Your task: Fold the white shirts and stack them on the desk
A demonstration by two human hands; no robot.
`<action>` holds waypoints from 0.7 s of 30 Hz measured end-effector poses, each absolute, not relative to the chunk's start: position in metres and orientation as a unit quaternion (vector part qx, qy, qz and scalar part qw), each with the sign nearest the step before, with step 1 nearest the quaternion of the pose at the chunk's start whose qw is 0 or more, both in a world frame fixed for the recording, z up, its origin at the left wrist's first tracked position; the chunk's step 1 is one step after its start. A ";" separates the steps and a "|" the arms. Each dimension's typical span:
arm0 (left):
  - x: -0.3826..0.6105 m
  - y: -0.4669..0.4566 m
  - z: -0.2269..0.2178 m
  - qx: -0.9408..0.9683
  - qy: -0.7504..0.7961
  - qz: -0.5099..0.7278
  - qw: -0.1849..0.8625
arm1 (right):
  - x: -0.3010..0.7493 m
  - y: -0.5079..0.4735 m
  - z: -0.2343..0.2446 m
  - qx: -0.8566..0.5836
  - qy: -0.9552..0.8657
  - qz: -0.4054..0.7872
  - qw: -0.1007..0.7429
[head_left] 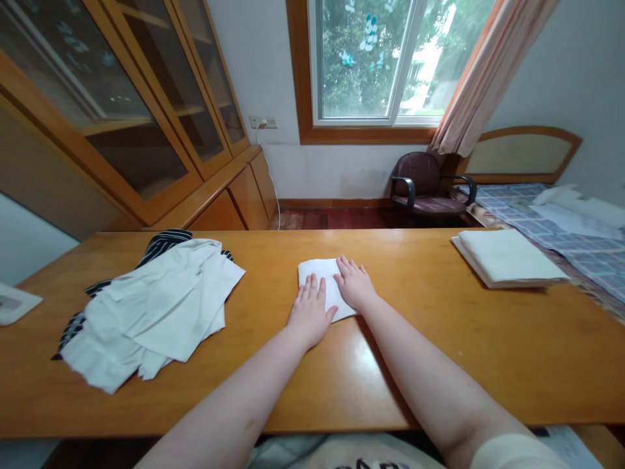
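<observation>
A small folded white cloth [319, 267] lies flat at the middle of the wooden table. My left hand [311, 312] rests on its left and near side, fingers spread. On its right side lies my right hand [355, 283], palm down with the fingers stretched out. Both hands press on the cloth without gripping it, and they cover part of it. To the left is a loose, rumpled pile of white cloths [161, 306], with a black-and-white striped cloth [163, 242] showing from under it.
A neat stack of folded white cloth [510, 257] sits at the table's [415, 365] far right. The corner of a white object [17, 303] shows at the left edge. Beyond the table stand a glass-door cabinet [190, 176], an armchair [430, 185] and a bed [551, 215].
</observation>
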State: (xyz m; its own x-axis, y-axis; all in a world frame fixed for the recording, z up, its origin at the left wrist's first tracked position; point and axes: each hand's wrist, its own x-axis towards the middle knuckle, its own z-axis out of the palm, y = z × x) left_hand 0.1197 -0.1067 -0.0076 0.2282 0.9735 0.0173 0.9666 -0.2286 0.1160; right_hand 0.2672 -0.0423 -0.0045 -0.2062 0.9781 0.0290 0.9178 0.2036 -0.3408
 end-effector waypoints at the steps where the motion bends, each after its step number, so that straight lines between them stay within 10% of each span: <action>1: 0.118 -0.109 -0.008 0.769 0.637 0.042 0.042 | 0.267 -0.042 -0.005 -0.619 -0.765 0.126 0.122; 21: 0.135 -0.057 0.004 0.797 0.599 0.056 0.056 | 0.268 -0.044 -0.005 -0.624 -0.760 0.128 0.126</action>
State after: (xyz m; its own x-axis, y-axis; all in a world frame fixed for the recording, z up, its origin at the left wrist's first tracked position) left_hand 0.1346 -0.0575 0.0040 0.2762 0.9608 0.0229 0.9482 -0.2763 0.1567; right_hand 0.2679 -0.0441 -0.0048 -0.1888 0.9815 0.0319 0.9166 0.1878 -0.3529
